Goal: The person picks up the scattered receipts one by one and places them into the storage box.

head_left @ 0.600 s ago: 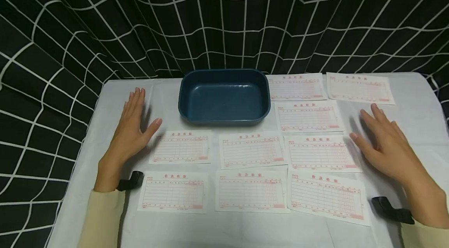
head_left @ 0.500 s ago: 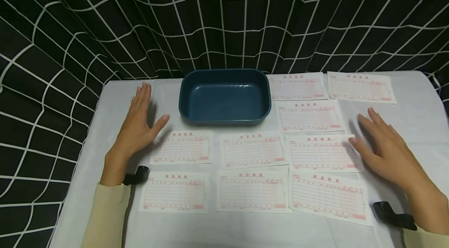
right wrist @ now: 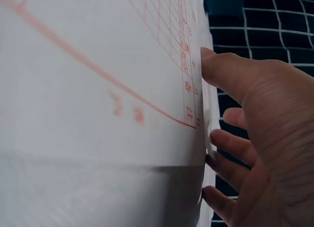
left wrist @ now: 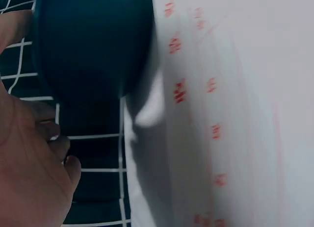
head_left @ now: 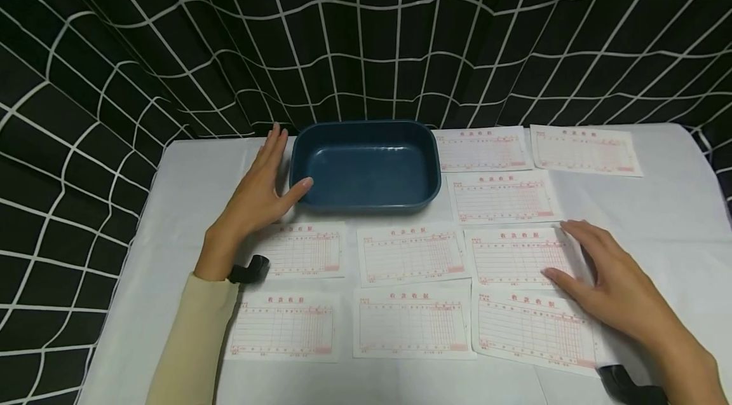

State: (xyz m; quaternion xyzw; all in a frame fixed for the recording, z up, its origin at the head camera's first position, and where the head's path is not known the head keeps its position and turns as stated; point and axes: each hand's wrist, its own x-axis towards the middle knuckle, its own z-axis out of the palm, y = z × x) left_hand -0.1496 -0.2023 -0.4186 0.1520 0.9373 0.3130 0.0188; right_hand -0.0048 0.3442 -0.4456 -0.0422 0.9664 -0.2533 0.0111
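A dark blue plastic basin [head_left: 366, 166] stands at the back middle of the white table. My left hand [head_left: 257, 185] is at its left end, fingers extended and the thumb over the near-left rim; whether it touches the basin I cannot tell. Several receipt slips with red print lie flat in front of the basin and to its right. Over the right edge of one receipt slip [head_left: 517, 255] hovers my right hand [head_left: 617, 284], its fingers loosely bent and thumb apart, with nothing in its grasp. The right wrist view shows its fingertips close to the paper.
Two slips, one next to the basin [head_left: 483, 149] and another farther right [head_left: 586, 149], lie along the back edge. A black curtain with white grid lines [head_left: 377, 30] hangs behind and at the left. White cloth [head_left: 377, 383] covers the table.
My left hand has moved right and away from me, up to the basin's left end. My right hand has come left and nearer to me, over the slips. Basin and slips stay put.
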